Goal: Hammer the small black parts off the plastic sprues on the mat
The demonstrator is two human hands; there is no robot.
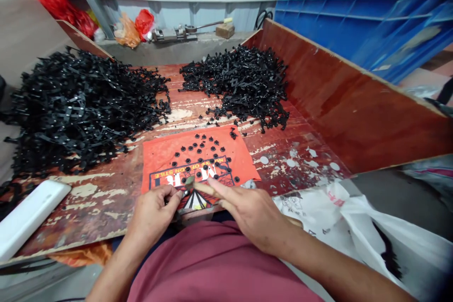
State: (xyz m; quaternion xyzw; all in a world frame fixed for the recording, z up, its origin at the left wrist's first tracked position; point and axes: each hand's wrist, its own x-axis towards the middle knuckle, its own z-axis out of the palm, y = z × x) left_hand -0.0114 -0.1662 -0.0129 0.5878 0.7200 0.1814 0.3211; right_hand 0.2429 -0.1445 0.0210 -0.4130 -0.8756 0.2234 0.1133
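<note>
My left hand [155, 211] is closed in a pinch at the front edge of an orange-red printed cloth [152, 151]. Between thumb and forefinger sits a small black part [185, 193], mostly covered by the fingertips. In my right hand [253, 214] is a small hammer [205, 189], gripped by its pale wooden handle. Its dull grey-green head is just above the part in my left fingers; I cannot tell whether they touch. Several small round black pieces [200, 160] with short stems stand spread over the cloth.
Large heaps of black plastic parts lie at left [81, 104] and back right [244, 80]. A white oblong case [31, 217] is at the left front. A reddish wooden board [339, 113] walls the right side. White plastic bags [329, 217] lie at right, beyond the table edge.
</note>
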